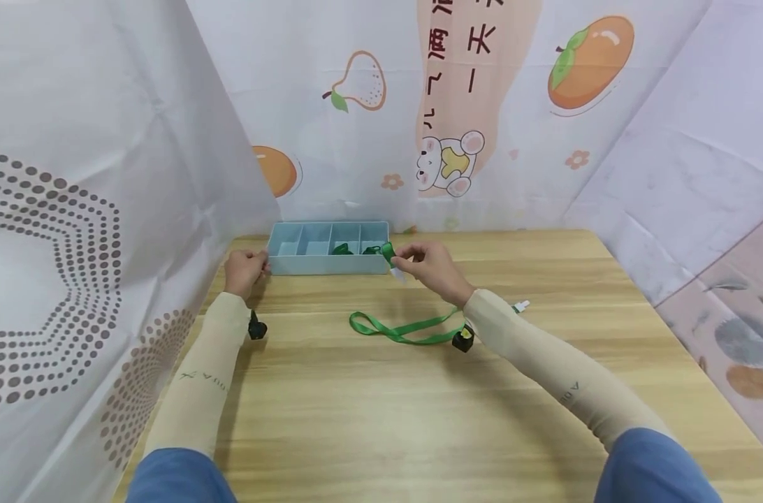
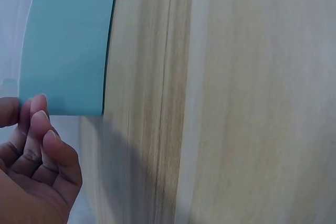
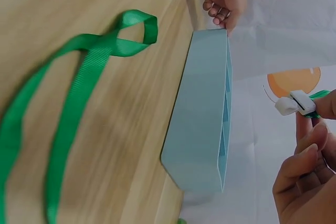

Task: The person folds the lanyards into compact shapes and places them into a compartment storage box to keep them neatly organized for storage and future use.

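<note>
Head view: the left hand (image 1: 246,271) pinches the left end of the pale blue box (image 1: 328,265), which stands by the far edge of the worktop (image 1: 388,419), toward its left corner; the right hand (image 1: 428,264) grasps a green strap with white clip (image 1: 388,253) between thumb and fingers, near the box's right end; green bundles (image 1: 342,249) lie in the two right compartments; a green ribbon (image 1: 407,333) lies crossed, well in from the near edge
</note>
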`<state>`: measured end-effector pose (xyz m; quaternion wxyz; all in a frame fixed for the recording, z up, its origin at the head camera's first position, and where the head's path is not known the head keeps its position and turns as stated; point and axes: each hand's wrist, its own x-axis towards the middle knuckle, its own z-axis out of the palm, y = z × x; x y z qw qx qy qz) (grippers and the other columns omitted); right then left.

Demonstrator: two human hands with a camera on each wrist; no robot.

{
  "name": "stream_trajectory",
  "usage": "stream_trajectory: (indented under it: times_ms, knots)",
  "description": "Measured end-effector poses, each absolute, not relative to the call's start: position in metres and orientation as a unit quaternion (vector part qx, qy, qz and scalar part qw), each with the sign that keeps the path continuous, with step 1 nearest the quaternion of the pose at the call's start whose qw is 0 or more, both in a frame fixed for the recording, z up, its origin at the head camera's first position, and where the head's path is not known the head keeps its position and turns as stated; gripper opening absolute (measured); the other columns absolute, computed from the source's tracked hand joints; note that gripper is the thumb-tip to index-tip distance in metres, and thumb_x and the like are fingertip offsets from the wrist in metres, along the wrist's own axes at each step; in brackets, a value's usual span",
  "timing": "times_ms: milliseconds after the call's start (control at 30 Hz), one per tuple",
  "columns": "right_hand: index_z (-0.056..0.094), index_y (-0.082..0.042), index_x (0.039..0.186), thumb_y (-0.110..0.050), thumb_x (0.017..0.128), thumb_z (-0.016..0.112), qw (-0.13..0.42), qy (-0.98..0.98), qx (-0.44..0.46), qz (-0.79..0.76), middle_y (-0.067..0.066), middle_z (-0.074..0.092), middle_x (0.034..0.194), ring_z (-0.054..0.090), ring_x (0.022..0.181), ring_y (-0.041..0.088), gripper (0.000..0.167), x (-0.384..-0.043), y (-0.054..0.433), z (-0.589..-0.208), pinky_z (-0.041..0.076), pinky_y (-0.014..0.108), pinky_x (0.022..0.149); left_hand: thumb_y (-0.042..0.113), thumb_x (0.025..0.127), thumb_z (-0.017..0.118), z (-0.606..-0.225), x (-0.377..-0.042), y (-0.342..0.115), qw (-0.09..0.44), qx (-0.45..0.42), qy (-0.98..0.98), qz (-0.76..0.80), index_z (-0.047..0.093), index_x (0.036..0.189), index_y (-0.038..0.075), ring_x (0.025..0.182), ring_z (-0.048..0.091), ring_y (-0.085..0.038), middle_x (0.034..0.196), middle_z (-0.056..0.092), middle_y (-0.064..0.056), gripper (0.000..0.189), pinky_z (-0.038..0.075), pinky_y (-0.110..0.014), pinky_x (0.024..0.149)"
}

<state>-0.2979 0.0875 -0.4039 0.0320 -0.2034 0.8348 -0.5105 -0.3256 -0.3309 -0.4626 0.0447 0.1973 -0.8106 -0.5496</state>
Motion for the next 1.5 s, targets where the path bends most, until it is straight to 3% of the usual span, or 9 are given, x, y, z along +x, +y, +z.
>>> stream_trajectory:
  times_ms: [367, 700, 1067, 1500]
  knots:
    - [0.078, -0.016, 0.101, -0.028, 0.097, 0.075, 0.017, 0.831, -0.226, -0.508, -0.002, 0.073, 0.096, 0.056, 0.080, 0.021, 0.013, -0.322, 0.048, -0.400, 0.045, 0.031, 0.064, 0.027, 0.106, 0.060, -0.466, -0.326, -0.333, 0.045, 0.191, -0.792, -0.579, 0.067, 0.112, -0.009, 0.058, 0.060, -0.007, 0.076, 0.069, -0.005, 0.036, 0.052, -0.023, 0.053]
    - [0.079, -0.015, 0.102, -0.027, 0.098, 0.074, 0.019, 0.826, -0.228, -0.515, -0.003, 0.073, 0.098, 0.063, 0.089, 0.017, 0.013, -0.343, 0.009, -0.399, 0.051, 0.035, 0.078, 0.027, 0.106, 0.059, -0.463, -0.326, -0.337, 0.050, 0.198, -0.786, -0.583, 0.067, 0.107, -0.005, 0.058, 0.059, -0.008, 0.081, 0.070, -0.009, 0.033, 0.052, -0.023, 0.053]
    - [0.079, -0.014, 0.100, -0.027, 0.097, 0.075, 0.035, 0.829, -0.198, -0.521, -0.001, 0.074, 0.100, 0.066, 0.088, 0.017, 0.014, -0.361, -0.020, -0.403, 0.053, 0.032, 0.071, 0.027, 0.106, 0.058, -0.463, -0.324, -0.332, 0.041, 0.195, -0.793, -0.576, 0.067, 0.108, -0.006, 0.060, 0.061, -0.010, 0.077, 0.069, -0.006, 0.034, 0.055, -0.026, 0.057]
    - [0.077, -0.011, 0.093, -0.020, 0.097, 0.073, 0.018, 0.838, -0.196, -0.509, 0.001, 0.074, 0.092, 0.067, 0.085, 0.017, 0.011, -0.378, -0.065, -0.403, 0.054, 0.034, 0.076, 0.026, 0.105, 0.060, -0.466, -0.325, -0.333, 0.042, 0.204, -0.791, -0.575, 0.069, 0.100, -0.003, 0.060, 0.061, -0.012, 0.080, 0.070, -0.010, 0.030, 0.054, -0.026, 0.056]
